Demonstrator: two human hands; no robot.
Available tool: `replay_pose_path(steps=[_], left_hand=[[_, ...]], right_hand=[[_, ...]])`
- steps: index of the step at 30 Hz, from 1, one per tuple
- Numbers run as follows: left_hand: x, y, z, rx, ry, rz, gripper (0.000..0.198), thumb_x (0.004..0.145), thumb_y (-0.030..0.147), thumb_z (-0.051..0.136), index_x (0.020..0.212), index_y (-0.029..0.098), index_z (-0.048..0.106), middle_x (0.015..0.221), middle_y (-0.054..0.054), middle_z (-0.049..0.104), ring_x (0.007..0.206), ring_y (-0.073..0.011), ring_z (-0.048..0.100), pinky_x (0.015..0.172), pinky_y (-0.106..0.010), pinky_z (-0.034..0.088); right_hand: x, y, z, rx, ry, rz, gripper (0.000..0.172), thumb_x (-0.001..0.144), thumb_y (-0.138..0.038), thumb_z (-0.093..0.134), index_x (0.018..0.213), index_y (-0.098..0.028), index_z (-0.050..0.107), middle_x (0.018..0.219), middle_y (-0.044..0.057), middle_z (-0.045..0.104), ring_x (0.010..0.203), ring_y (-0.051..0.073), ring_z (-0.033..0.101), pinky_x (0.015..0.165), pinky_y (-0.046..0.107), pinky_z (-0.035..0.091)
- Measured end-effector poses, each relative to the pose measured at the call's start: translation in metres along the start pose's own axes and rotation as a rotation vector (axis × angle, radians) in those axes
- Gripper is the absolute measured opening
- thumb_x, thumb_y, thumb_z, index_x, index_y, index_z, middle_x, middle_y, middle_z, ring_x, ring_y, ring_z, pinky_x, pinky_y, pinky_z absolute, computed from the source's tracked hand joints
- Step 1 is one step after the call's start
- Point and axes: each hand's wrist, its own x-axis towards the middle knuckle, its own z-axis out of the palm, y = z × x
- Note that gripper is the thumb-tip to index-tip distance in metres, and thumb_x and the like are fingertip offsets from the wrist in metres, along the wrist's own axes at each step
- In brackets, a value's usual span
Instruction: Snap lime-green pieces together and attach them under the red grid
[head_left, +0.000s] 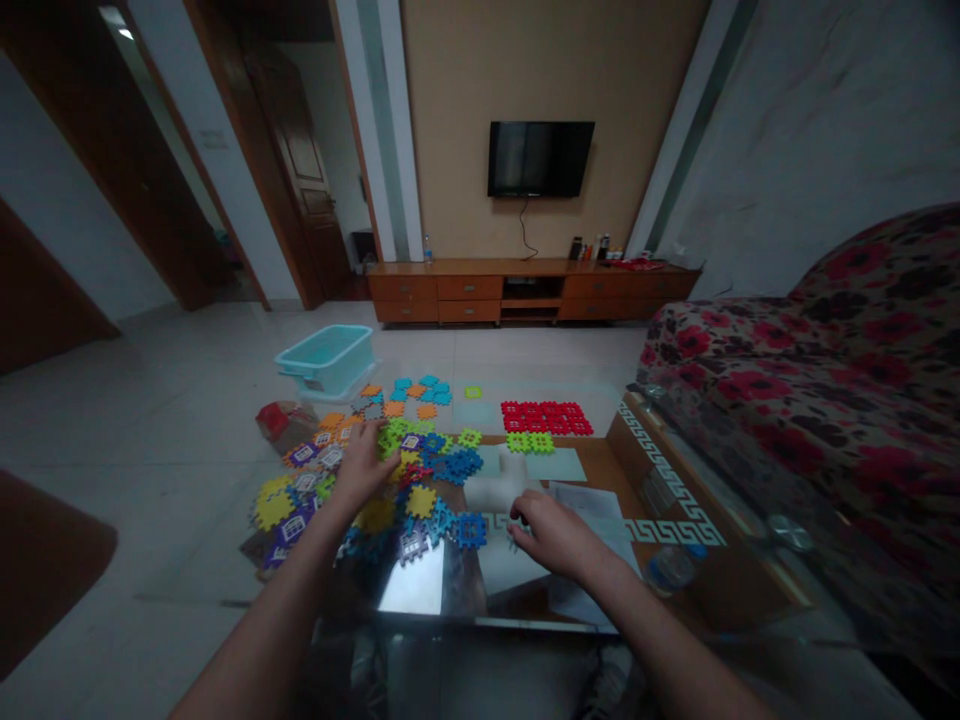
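My left hand (365,465) rests with spread fingers on a heap of interlocking plastic tiles (420,500), its fingertips at a green tile (394,437). My right hand (551,535) lies on sheets of paper (589,510), fingers lightly curled, with nothing visible in them. Its fingertips are close to a white T-shaped object (499,490). A joined red tile sheet (546,417) and a joined green strip (530,442) lie to the right of the heap. Both hands stand over a glass-topped coffee table (675,532).
More coloured tiles lie on the floor beyond the table. A turquoise plastic basket (326,360) stands behind them, a brown bag (285,420) to the left. A floral sofa (787,370) runs along the right. A plastic bottle (671,568) sits below the glass.
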Motion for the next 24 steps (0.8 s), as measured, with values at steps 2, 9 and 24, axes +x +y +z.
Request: replay_pose_path(steps=[2, 9, 24], left_hand=[[-0.006, 0.018, 0.000, -0.150, -0.039, 0.029, 0.046, 0.077, 0.035, 0.064, 0.119, 0.017, 0.056, 0.116, -0.011, 0.058, 0.113, -0.0272, 0.057, 0.099, -0.040, 0.047], [-0.033, 0.079, 0.008, -0.764, -0.381, -0.043, 0.030, 0.083, 0.040, 0.066, 0.104, 0.019, 0.060, 0.096, -0.005, 0.067, 0.085, -0.0183, 0.064, 0.075, -0.032, 0.052], [-0.051, 0.111, 0.019, -1.082, -0.610, -0.111, 0.031, 0.079, 0.041, 0.076, 0.086, 0.019, 0.055, 0.077, 0.002, 0.058, 0.073, -0.0137, 0.059, 0.069, -0.029, 0.048]], right_hand=[[0.001, 0.001, 0.001, 0.057, 0.040, -0.023, 0.018, 0.089, -0.026, 0.058, 0.099, -0.015, 0.068, 0.100, 0.011, 0.068, 0.095, 0.024, 0.064, 0.081, 0.031, 0.044], [0.007, -0.009, -0.002, 0.469, 0.223, -0.013, 0.019, 0.086, -0.027, 0.062, 0.101, -0.018, 0.069, 0.093, 0.006, 0.072, 0.084, 0.019, 0.065, 0.076, 0.030, 0.049], [0.015, -0.019, -0.003, 1.048, 0.218, 0.105, 0.023, 0.077, -0.041, 0.066, 0.081, -0.018, 0.065, 0.064, -0.001, 0.059, 0.059, 0.014, 0.052, 0.057, 0.027, 0.040]])
